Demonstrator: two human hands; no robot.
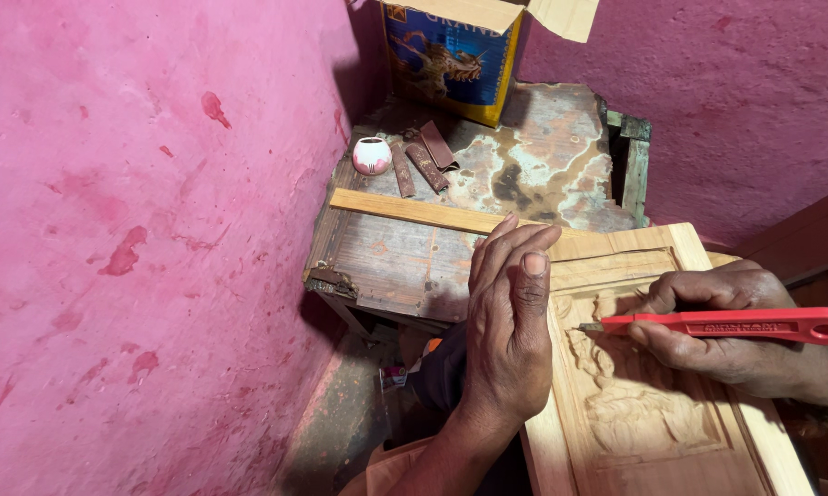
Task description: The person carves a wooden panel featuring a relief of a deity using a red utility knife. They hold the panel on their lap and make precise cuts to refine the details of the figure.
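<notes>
carving work is what the hands are at: the right hand (735, 331) is closed around a red-handled tool (740, 324), and the tool's dark metal tip rests on the raised figure cut into a pale wooden panel (616, 404). the left hand (510, 326) is open and holds nothing — fingers straight and together, its edge laid along the panel's left frame, just beside the tool tip.

to do this step well, i judge the flat left hand should press the panel firmly so it cannot slide, and keep its fingers out of the line of the tip. the right hand would do best with short, light strokes, wrist low and near the wood, since the relief looks fine and easy to chip.

the tool lies nearly level across the view, its long axis running from the right hand toward the left hand; the tip points at the left hand and the ringed end of the handle sticks out past the right wrist. the panel's long axis runs away from the person, its far end beyond both hands.

beyond the fingertips of the left hand stands an old worn table (405, 262) with a wooden strip (414, 211) across it. farther off on it lie strips of sandpaper (425, 161), a small white and pink pot (371, 155) and a cardboard box (450, 55). a pink wall (138, 230) stands to the left of the left hand.
</notes>
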